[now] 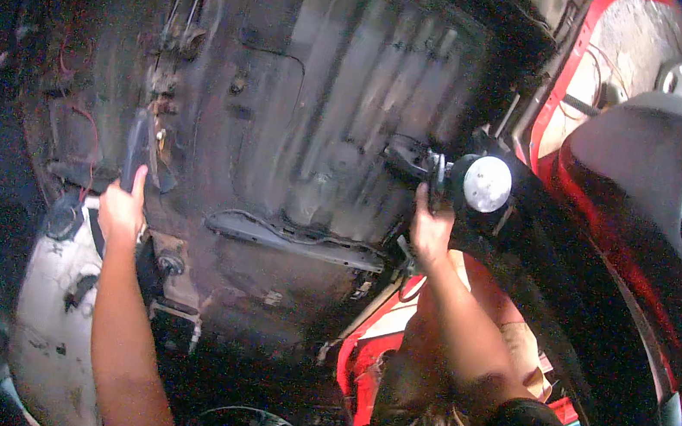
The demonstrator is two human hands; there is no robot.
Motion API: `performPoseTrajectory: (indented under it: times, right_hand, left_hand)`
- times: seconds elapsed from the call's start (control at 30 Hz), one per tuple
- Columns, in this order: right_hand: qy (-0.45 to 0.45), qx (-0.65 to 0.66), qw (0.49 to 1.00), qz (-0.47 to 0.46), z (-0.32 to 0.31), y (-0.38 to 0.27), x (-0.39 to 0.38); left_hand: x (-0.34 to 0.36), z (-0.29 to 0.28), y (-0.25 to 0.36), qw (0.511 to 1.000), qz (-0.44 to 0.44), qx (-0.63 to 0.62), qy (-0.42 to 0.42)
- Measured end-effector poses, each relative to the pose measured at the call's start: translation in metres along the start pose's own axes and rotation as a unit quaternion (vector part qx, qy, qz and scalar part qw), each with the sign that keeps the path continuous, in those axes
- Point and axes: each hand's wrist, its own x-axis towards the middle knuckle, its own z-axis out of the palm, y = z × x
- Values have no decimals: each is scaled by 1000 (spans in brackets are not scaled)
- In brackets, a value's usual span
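Dark grey bar point(135, 145), long and handle-like, lies within the stripped car cabin, its lower end wrapped by the left hand point(122, 213). Well apart from it, the right hand point(432, 224) is closed around a black fitting point(441, 183), just beside a round white disc point(487, 184); whether the two are joined I cannot tell. The cabin's dark ribbed floor point(263, 150) also holds a long grey strip point(293, 241) and thin reddish wire point(94, 135). A steering wheel point(212, 417) shows at the lower edge, partly cut off.
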Motion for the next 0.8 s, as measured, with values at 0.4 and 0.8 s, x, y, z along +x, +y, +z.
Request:
performPoseTrajectory:
  times: [0.4, 0.8]
  right_hand:
    - [-70, -33, 995, 54, -6, -16, 32]
    - [-209, 70, 974, 43, 49, -50, 23]
  left_hand:
    - [11, 6, 9, 998, 47, 2, 43]
    - [3, -2, 16, 998, 47, -7, 43]
